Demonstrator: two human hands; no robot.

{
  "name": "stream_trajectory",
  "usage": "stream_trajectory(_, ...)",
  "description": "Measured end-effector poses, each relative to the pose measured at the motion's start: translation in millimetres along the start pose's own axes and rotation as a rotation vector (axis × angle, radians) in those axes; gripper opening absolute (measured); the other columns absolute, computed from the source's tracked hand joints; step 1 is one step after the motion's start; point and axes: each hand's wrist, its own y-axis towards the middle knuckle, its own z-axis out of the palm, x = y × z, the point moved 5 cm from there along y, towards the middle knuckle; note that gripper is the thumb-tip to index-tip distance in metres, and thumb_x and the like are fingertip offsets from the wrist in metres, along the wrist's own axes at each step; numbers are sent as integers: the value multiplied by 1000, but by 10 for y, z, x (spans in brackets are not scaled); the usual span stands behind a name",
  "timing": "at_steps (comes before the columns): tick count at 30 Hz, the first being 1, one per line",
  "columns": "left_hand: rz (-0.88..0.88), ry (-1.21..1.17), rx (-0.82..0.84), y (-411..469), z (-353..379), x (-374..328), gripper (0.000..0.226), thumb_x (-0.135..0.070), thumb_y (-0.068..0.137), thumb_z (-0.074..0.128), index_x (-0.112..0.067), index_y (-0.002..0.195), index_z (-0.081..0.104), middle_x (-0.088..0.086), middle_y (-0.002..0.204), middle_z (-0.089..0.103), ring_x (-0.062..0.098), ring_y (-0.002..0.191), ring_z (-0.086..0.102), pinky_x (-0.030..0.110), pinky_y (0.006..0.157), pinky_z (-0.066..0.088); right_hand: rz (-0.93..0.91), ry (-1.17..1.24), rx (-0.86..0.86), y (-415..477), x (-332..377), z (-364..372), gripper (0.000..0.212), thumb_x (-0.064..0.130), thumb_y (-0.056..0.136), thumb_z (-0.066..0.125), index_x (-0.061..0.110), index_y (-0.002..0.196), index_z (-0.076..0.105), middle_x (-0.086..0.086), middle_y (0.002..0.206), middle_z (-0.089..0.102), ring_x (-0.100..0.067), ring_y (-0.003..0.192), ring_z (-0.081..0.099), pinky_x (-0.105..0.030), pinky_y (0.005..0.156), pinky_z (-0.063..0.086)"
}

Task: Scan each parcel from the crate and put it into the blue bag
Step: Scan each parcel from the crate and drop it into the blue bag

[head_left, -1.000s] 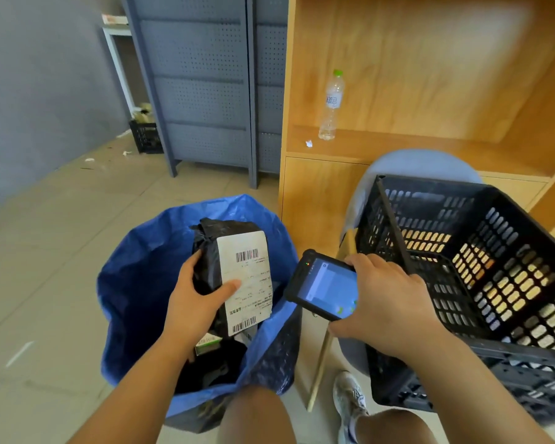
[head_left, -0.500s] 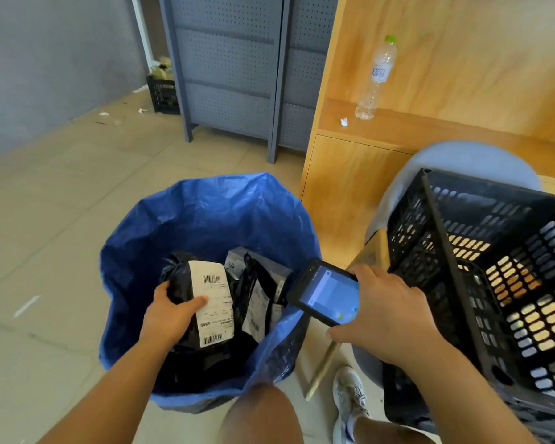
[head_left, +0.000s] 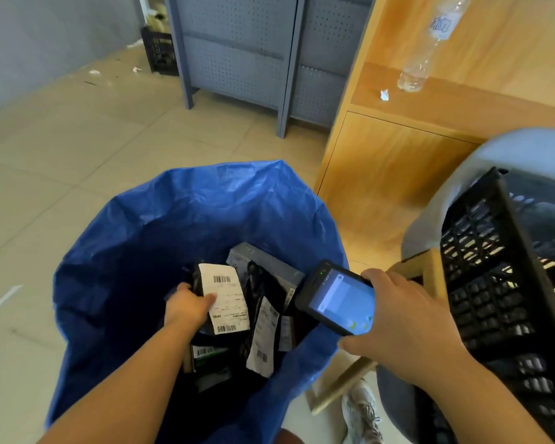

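Head view: bagging, my left hand (head_left: 186, 307) clasps the parcel (head_left: 226, 301) inside the blue bag (head_left: 135, 251), right hand (head_left: 401, 318) beside it gripping the scanner (head_left: 337, 299); next I'd let go, then reach the crate (head_left: 500, 299).

Wide mouth, crowded right

The blue bag (head_left: 148, 238) gapes open; its left and far inner walls stand bare above the heaped parcels (head_left: 263, 322). The left hand (head_left: 186, 307), gripping a labelled parcel (head_left: 225, 299), fills the middle. The scanner (head_left: 337, 298) in the right hand (head_left: 398, 318) overhangs the right rim, with the black crate (head_left: 507, 283) close beyond
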Motion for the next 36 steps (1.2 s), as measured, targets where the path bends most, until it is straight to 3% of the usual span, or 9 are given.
stream_trajectory(4, -30, 122, 71, 138, 227, 159, 56, -38, 90, 61, -4, 131, 44, 19, 122, 60, 36, 108, 59, 34, 75, 46, -5, 9, 28, 133, 16, 57, 89, 63, 61, 67, 32, 135, 29, 15, 116, 45, -14, 110, 49, -36, 89, 44)
stream_trajectory(8, -9, 194, 115, 149, 295, 145, 51, -38, 92, 58, -7, 131, 46, 16, 124, 61, 33, 109, 59, 32, 75, 43, 0, -9, 53, 160, 22, 57, 88, 64, 62, 68, 32, 134, 29, 13, 119, 46, -15, 111, 49, -37, 90, 45)
stream_trajectory(16, 72, 379, 202, -167, 19, 25, 47, -38, 88, 64, -9, 123, 55, 12, 123, 63, 24, 102, 60, 30, 80, 47, 36, -77, 26, -132, -27, -231, 72, 61, 60, 69, 29, 119, 41, 10, 103, 49, -17, 97, 51, -34, 72, 37)
stream_trajectory(20, 220, 463, 239, -522, -138, -202, 36, -36, 90, 62, -10, 116, 66, 8, 117, 67, 18, 87, 58, 24, 71, 41, 59, -90, 26, -453, -149, -435, 73, 60, 62, 70, 25, 120, 43, 7, 108, 50, -20, 101, 51, -38, 77, 38)
stream_trajectory(23, 344, 523, 216, -902, -254, -457, 38, -42, 91, 59, -11, 112, 65, 4, 113, 67, 18, 92, 60, 25, 70, 41, 97, -78, 8, -750, -304, -599, 75, 62, 59, 73, 26, 119, 44, 5, 107, 51, -23, 101, 54, -42, 83, 44)
stream_trajectory(27, 513, 491, 169, -1608, -367, -870, 35, -41, 93, 57, -10, 108, 60, 3, 110, 59, 24, 107, 57, 29, 82, 42, 157, -33, -67, -1214, -585, -808, 80, 64, 59, 75, 26, 121, 44, 5, 104, 53, -23, 99, 56, -43, 87, 47)
stream_trajectory(30, 639, 466, 131, -2076, -375, -1109, 31, -48, 88, 61, -17, 95, 62, -2, 101, 63, 17, 92, 59, 30, 71, 44, 227, -5, -136, -1581, -868, -910, 80, 65, 57, 77, 26, 119, 47, 5, 106, 56, -22, 95, 56, -41, 83, 48)
stream_trajectory(36, 810, 477, 129, -2929, -150, -1430, 30, -53, 84, 62, -28, 101, 59, -11, 96, 63, 10, 90, 59, 33, 84, 51, 348, 49, -177, -2276, -1519, -944, 89, 65, 59, 78, 24, 130, 43, 2, 122, 55, -26, 107, 56, -47, 87, 50)
